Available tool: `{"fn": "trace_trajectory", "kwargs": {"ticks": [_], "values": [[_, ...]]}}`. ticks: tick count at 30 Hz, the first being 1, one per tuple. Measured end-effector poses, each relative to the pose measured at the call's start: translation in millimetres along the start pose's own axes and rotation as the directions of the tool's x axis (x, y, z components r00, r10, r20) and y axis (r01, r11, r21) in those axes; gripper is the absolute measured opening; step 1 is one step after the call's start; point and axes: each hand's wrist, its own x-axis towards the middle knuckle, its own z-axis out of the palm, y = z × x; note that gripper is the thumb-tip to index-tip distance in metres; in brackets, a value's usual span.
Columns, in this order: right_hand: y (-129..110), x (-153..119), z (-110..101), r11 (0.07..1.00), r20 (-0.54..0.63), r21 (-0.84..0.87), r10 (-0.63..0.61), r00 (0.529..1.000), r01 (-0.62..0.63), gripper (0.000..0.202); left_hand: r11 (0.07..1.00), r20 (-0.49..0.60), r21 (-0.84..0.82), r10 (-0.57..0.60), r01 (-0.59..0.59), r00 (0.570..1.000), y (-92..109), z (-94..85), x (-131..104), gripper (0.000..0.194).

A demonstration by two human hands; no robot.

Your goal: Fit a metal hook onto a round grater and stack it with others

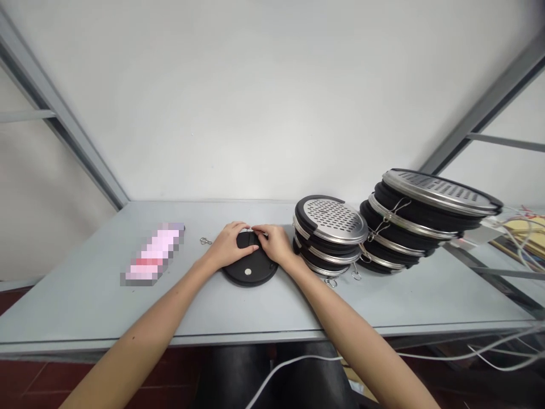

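Both your hands, left (pixel 227 245) and right (pixel 275 243), are curled on the black disc (pixel 250 266) left of the stacks (pixel 330 236), pinching something small at its far edge; looks like fitting work, so keep fingertips steady.

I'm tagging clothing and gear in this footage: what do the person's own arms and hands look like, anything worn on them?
Both forearms are bare up to the frame edge: no sleeves show. The left hand and right hand wear no gloves, and no watch, bracelet or ring is visible. No cables or markings on either arm.

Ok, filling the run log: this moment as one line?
left hand on black disc | right hand on disc | two disc stacks right | hook left
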Motion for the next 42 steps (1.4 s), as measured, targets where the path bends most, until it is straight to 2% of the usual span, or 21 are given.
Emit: {"fn": "trace_trajectory", "kwargs": {"ticks": [6,15,21,29,37,42], "values": [[-0.5,-1.3,1.1,0.998,-0.034,0.005,0.068,0.997,-0.068,0.022,0.999,0.021,0.030,-0.036,0.036,0.999,3.0,-2.2,-1.6,0.047],[-1.2,-2.1,-2.5,0.997,-0.027,-0.047,0.052,0.998,-0.053,0.025,0.997,0.004,0.056,-0.046,0.046,0.999,3.0,-1.7,-2.2,0.048],[-3.8,-2.3,-3.6,0.994,-0.017,-0.101,0.043,0.999,-0.045,0.028,0.990,-0.044,0.063,-0.126,0.129,0.991,3.7,3.2,4.0,0.036],[0.7,0.4,-0.8,0.999,-0.020,-0.029,0.014,1.000,-0.015,0.028,0.966,-0.044,0.141,-0.212,0.216,0.976,14.3,6.3,6.5,0.040],[2.2,1.5,1.2,0.993,-0.004,-0.115,-0.033,0.999,0.033,0.030,0.918,-0.103,0.372,-0.107,0.139,0.989,21.6,9.0,6.1,0.032],[2.5,2.7,0.8,0.988,0.018,-0.142,-0.052,0.998,0.054,0.032,0.939,-0.048,0.294,-0.171,0.178,0.984,23.7,11.2,7.6,0.028]]}}
